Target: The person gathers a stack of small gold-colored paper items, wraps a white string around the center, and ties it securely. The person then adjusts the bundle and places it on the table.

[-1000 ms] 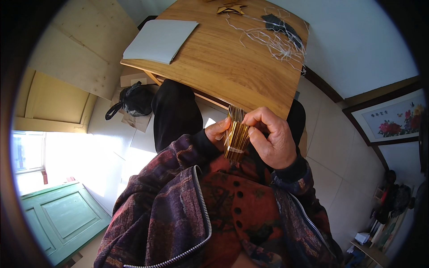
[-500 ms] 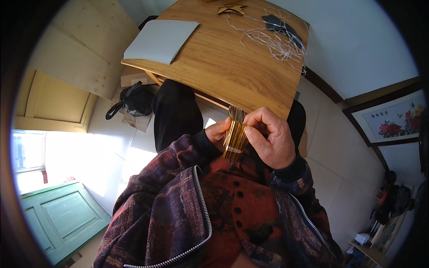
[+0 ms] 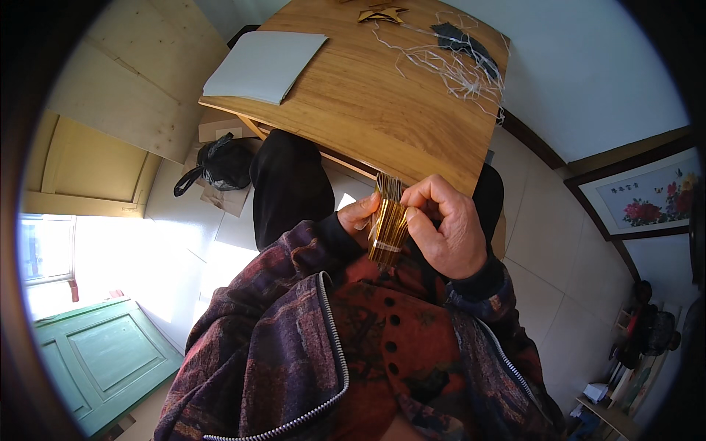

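Above my lap I hold a bundle of shiny gold folded paper strips (image 3: pixel 388 226), tied round near its lower end with a pale band. Its upper end fans out in thin layers. My left hand (image 3: pixel 358 214) grips the bundle from the left side, thumb in front; its other fingers are hidden behind. My right hand (image 3: pixel 445 224) pinches the bundle's upper right edge between thumb and bent forefinger.
Across the wooden table (image 3: pixel 382 95) ahead lie a stack of white sheets (image 3: pixel 265 66), a gold star (image 3: pixel 382 15), tangled white strings (image 3: pixel 460 73) and a dark grey cloth-like piece (image 3: pixel 465 48). A black plastic bag (image 3: pixel 224 163) sits on the floor, left.
Hardly anything differs. The fingers of my right hand have shifted slightly at the bundle's upper edge; my left hand keeps its hold.
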Motion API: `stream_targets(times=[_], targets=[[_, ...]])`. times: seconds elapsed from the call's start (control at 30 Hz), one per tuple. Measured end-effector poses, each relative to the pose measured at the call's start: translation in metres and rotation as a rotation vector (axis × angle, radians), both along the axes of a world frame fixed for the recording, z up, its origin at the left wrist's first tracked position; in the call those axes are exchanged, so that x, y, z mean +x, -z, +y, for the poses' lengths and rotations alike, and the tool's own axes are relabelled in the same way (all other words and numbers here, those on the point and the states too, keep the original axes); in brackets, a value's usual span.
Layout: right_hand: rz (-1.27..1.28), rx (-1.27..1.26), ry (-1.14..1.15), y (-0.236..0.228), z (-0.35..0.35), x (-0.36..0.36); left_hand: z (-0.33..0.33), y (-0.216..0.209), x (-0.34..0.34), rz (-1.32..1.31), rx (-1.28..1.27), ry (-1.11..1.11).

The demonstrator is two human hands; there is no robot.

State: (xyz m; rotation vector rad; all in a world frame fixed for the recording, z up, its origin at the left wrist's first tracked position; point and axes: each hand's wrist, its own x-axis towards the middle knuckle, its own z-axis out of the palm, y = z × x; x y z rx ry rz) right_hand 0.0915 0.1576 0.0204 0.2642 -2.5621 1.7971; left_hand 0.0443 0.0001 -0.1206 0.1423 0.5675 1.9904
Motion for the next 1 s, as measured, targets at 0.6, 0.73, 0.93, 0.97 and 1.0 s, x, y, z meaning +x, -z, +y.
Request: stream_targets(times=[0.6, 0.73, 0.93, 0.97, 1.0], targets=[[0.052, -0.071, 0.07, 0.0056, -0.0064, -0.0006, -0.0033, 0.0024, -0.0041, 0.025, 0.029, 0.065], [0.022, -0.065, 0.0, 0.0054, -0.004, 0.0002, 0.0001, 0.0021, 0.0003, -0.007, 0.037, 0.001], [0.035, -0.042, -0.007, 0.0065, -0.0034, -0.0004, 0.0003, 0.0049, 0.001, -0.013, 0.015, -0.015], [0.035, -0.033, -0.005, 0.0063, -0.0033, -0.0005, -0.0002, 0.0065, 0.0007, -0.007, 0.005, -0.026], [0.035, -0.025, -0.003, 0.0059, -0.0031, -0.0004, -0.0022, 0.0078, -0.0012, 0.008, 0.047, 0.015]])
